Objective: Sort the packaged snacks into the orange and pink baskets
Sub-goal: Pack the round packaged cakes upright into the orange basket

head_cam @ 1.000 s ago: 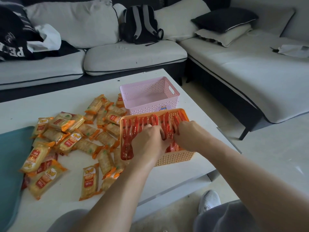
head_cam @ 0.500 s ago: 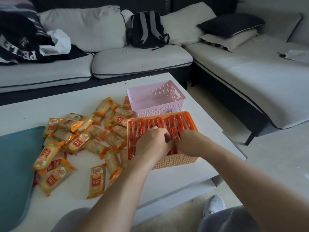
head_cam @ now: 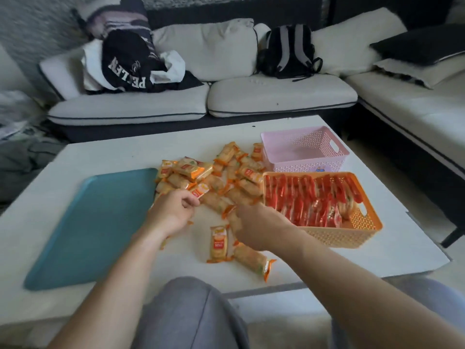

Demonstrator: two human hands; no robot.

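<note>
Yellow-and-orange snack packets [head_cam: 226,172] lie in a heap on the white table [head_cam: 377,255], with two loose ones [head_cam: 218,244] nearer to me. The orange basket [head_cam: 337,235] at the right is packed with upright red packets [head_cam: 309,197]. Behind it stands the pink basket [head_cam: 309,167], which looks empty. My left hand [head_cam: 173,212] is at the heap's near left edge, its fingers curled round a yellow packet [head_cam: 200,191]. My right hand [head_cam: 254,227] is lowered onto packets at the heap's near edge; its fingers are hidden behind the back of the hand.
A teal tray [head_cam: 95,222] lies flat on the table's left half. A light sofa wraps round the back and right, carrying a black backpack [head_cam: 286,51], cushions and dark clothing [head_cam: 125,64]. My grey-trousered knees are below the table's near edge.
Both hands have left the orange basket and moved left to the heap of yellow packets. The view has swung left and back, so the tray now shows in full.
</note>
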